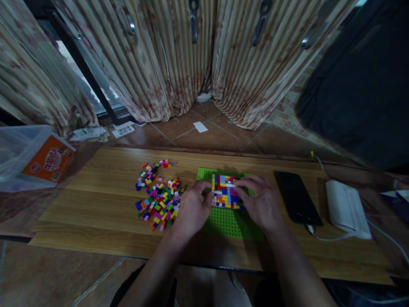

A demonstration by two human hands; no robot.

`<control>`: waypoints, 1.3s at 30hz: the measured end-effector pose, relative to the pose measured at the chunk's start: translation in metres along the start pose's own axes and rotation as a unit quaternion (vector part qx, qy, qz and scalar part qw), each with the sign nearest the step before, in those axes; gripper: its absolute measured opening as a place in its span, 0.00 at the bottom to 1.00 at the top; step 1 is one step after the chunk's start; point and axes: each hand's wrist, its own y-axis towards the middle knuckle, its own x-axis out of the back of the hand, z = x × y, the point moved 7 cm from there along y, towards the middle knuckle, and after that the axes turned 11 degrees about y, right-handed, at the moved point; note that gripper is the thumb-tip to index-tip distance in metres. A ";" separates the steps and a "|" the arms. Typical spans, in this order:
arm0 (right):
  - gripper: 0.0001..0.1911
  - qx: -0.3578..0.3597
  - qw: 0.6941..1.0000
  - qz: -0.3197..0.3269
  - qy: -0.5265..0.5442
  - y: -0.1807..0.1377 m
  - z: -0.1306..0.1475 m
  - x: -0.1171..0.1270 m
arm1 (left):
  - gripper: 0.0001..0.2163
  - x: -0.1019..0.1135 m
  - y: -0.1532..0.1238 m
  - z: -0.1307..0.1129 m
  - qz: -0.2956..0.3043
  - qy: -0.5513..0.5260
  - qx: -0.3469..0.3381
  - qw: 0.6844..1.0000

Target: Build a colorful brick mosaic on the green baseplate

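Note:
A multicoloured panel of toy building bricks sits on a green studded baseplate. My left hand is at the panel's left edge, its thumb and forefinger curved and apart, the tips against or very near the bricks. From the other side my right hand reaches over the panel, thumb and forefinger closed on a white brick at its upper middle. Whether that brick is pressed down cannot be made out. Beside my left hand lies a pile of loose coloured bricks.
The wooden table carries a black phone with a cable, and a white box-like device at the right. A clear plastic tub with an orange label stands left. Striped curtains hang beyond the table.

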 end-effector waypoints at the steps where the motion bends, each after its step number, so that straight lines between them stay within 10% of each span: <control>1: 0.07 0.003 1.000 -0.002 0.000 0.000 0.000 0.000 | 0.07 0.000 0.000 0.000 0.001 -0.002 0.001 1.000; 39: 0.14 0.038 0.963 -0.016 -0.267 -0.028 0.039 -0.016 | 0.08 -0.001 -0.003 0.000 0.005 0.008 -0.004 1.000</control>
